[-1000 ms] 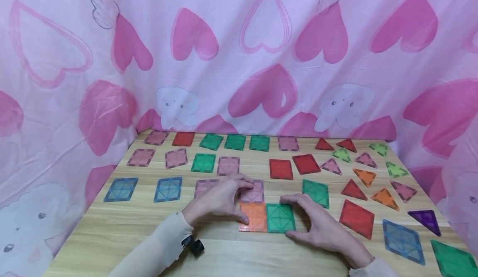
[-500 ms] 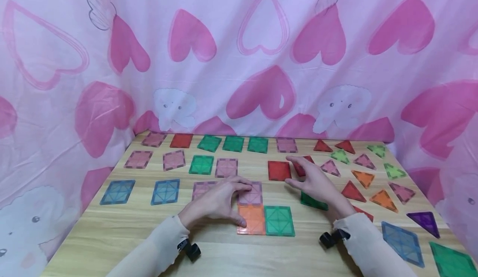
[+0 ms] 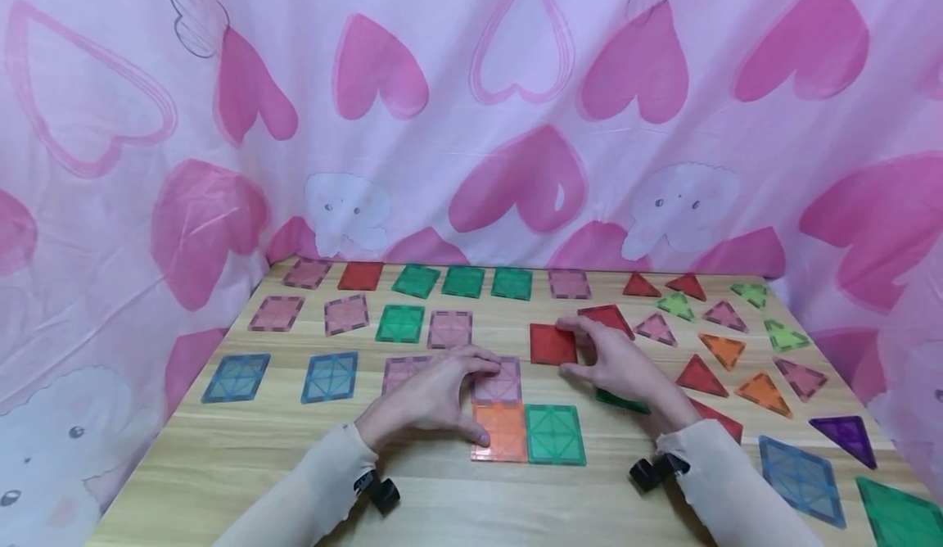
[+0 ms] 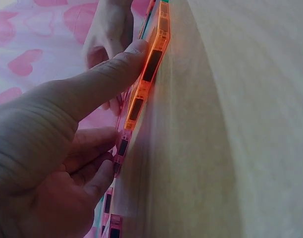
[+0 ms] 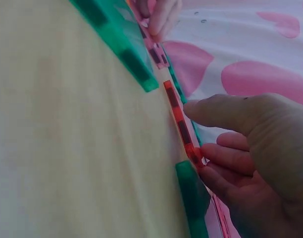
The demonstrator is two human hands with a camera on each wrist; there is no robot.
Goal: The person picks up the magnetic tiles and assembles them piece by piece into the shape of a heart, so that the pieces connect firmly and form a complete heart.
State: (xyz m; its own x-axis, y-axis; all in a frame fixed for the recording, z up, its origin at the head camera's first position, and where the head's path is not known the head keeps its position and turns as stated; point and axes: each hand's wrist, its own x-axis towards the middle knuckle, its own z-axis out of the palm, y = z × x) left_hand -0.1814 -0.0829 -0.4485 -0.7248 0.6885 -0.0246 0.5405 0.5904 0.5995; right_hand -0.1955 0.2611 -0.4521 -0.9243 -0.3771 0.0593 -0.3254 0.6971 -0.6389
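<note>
My left hand [image 3: 430,395] rests on two joined magnetic tiles, the thumb touching the orange square tile [image 3: 507,432] and the fingertips on the pink square tile [image 3: 503,381] behind it. A green square tile [image 3: 556,435] adjoins the orange one on the right. Farther back, my right hand [image 3: 617,359] holds a red square tile [image 3: 547,345] by its right side, between thumb and fingers. Seen from the right wrist, this red tile [image 5: 180,124] lies nearly flat at the fingertips. Another green tile [image 3: 622,401] is partly hidden under the right forearm.
Pink, red and green square tiles lie in rows at the back, one red tile [image 3: 610,318] just behind the right hand. Two blue tiles [image 3: 329,377] are on the left. Triangles [image 3: 701,375] of several colours spread over the right side. A pink heart-patterned curtain [image 3: 516,178] encloses the table.
My right hand has left the green tile beside the orange one and reached back to the red tile, which has slid slightly toward me. The left hand has stayed in place.
</note>
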